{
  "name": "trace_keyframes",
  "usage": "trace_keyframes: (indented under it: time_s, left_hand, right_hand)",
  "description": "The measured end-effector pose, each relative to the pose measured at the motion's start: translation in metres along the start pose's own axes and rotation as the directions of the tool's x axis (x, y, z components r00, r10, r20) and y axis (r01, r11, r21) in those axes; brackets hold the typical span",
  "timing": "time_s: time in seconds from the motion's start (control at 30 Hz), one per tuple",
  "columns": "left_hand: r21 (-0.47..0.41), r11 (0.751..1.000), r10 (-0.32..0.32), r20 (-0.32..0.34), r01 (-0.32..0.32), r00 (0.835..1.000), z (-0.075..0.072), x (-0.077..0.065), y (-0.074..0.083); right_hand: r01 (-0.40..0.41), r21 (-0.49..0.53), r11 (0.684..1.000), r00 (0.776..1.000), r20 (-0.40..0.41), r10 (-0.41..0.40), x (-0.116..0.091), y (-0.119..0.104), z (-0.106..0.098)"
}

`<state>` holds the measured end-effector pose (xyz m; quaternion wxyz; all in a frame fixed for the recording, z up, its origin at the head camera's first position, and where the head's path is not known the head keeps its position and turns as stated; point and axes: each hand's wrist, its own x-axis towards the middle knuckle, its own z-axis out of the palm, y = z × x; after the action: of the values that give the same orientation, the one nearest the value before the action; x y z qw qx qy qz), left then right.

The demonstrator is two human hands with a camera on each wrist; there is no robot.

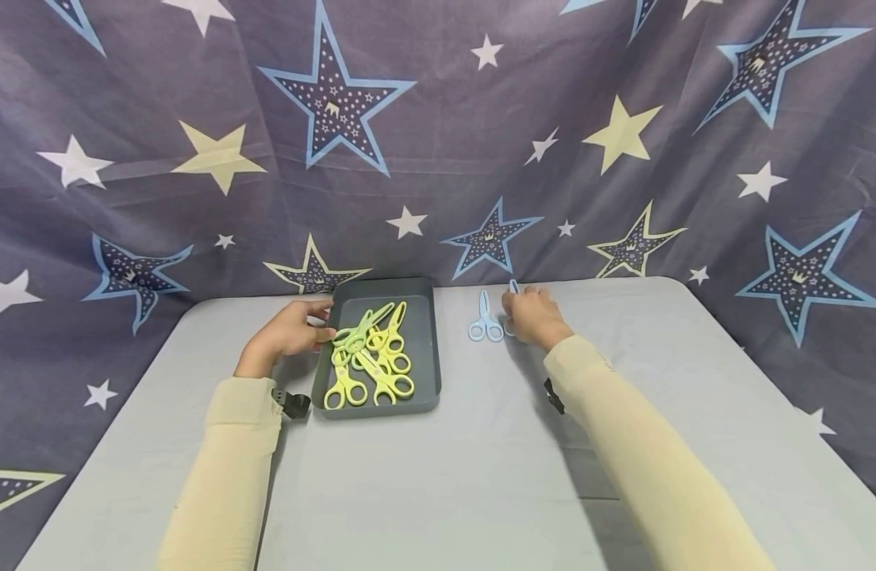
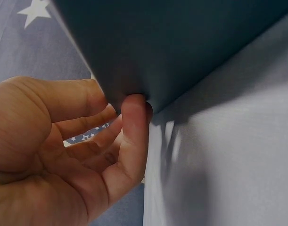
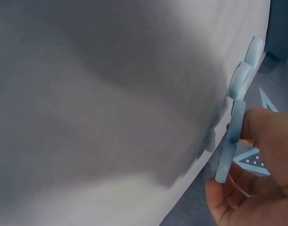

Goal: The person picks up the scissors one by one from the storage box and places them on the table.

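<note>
My left hand is at the left wall of a dark grey tray, gripping its edge. In the left wrist view, the curled fingers meet the tray's outer wall. Inside the tray lie several yellow and green scissors, heaped over one another. Over on the right, my right hand pinches a pair of light blue scissors, partly hidden by the hand in the head view. Just left of that hand, another pair of blue scissors lies on the table with its blades pointing away.
The table has a pale grey cover. Behind it hangs a dark curtain with printed stars, close along the far edge. A small black wrist device sits at the left sleeve.
</note>
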<state>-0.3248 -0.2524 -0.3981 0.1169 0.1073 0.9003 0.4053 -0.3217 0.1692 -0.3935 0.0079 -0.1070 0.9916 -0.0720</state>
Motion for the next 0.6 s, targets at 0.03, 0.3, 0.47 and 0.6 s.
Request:
trace_keyframes:
  time_s: [0.03,0.3,0.47,0.6]
  left_hand:
    - [0.0,1.0,0.0,0.001,0.0,1.0,0.0,-0.0003,-0.0001]
    - [0.013,1.0,-0.011,-0.009,0.011,1.0,0.0001,-0.0006,0.0001]
    - [0.028,0.999,-0.02,-0.011,0.02,1.0,-0.0003,0.0003,0.0004]
    - [0.026,0.999,-0.018,-0.01,0.019,1.0,-0.0007,0.0002,-0.0001]
  right_hand:
    - [-0.001,0.005,1.0,1.0,0.004,0.001,-0.0001,0.0003,0.0008]
    - [-0.004,0.03,1.0,0.999,0.036,0.003,0.0008,0.0007,0.0059]
    - [-0.007,0.039,0.999,0.999,0.049,0.005,-0.0002,0.0014,0.0087]
    - [-0.004,0.048,0.999,0.999,0.045,0.002,0.0006,0.0019,0.0096]
